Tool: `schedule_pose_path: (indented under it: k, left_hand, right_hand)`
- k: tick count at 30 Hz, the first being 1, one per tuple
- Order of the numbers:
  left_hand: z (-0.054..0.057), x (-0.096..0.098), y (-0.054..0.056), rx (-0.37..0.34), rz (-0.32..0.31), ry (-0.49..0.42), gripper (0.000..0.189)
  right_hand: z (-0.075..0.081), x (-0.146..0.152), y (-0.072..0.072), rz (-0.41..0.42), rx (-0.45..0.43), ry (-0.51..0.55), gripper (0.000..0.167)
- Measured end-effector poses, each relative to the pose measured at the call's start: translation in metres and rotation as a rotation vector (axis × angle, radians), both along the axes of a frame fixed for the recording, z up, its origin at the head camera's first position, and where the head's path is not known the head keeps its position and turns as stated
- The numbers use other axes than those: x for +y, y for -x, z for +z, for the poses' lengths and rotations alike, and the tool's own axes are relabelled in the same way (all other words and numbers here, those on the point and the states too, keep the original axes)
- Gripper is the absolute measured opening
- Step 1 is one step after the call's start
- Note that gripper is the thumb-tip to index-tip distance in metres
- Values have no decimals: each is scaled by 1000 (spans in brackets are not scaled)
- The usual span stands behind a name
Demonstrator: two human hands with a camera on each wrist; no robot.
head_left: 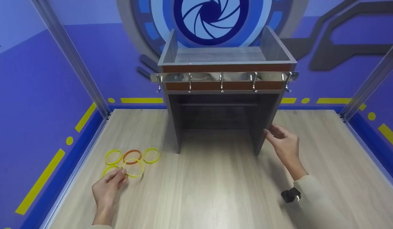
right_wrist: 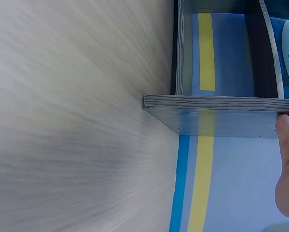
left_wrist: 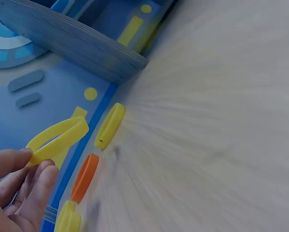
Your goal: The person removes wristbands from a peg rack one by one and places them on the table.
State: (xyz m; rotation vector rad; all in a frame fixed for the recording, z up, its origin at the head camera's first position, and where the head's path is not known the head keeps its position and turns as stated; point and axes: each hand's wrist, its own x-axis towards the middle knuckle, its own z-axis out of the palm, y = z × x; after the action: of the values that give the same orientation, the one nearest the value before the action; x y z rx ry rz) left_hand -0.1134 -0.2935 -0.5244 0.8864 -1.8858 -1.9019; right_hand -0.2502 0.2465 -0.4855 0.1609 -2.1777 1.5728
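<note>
My left hand [head_left: 108,187] pinches a yellow wristband [head_left: 133,168] between thumb and fingers, lifted above the table. Below and behind it, an orange wristband [head_left: 132,157] lies between two yellow wristbands, a left one [head_left: 113,156] and a right one [head_left: 151,155]. Another yellow wristband [head_left: 108,170] is partly hidden by the hand. At the grey wooden rack [head_left: 228,68], my right hand [head_left: 285,143] touches the outer side and front edge of the right side panel [right_wrist: 221,116]. Its thumb rests on that edge; the other fingers are partly hidden in the right wrist view.
A metal rail with several hooks [head_left: 222,84] runs across the rack's front, with nothing hanging on them. The rack stands on a wooden table [head_left: 212,190] against the patterned back wall [head_left: 136,63]. Blue panels with metal posts [head_left: 69,57] bound the sides.
</note>
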Motion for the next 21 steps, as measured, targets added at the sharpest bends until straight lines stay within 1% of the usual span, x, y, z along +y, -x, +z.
schedule_pose_path:
  k: [5,12,15,18,21]
  left_hand:
    - [-8,-4,-1,-42,-1,0,40]
    - [-16,-6,-3,-42,20,-14,35]
    - [-18,-6,-3,-70,38,-13,35]
    - [-21,-7,-3,-109,49,18,32]
    - [-24,-8,-3,-115,54,64,28]
  right_hand:
    - [1,0,-1,4,-7,10,34]
    - [1,1,-1,3,-5,9,35]
    - [0,2,-1,-9,-9,-1,36]
    - [0,2,-1,-16,-11,-15,37]
    - [0,2,-2,-9,-13,-10,37]
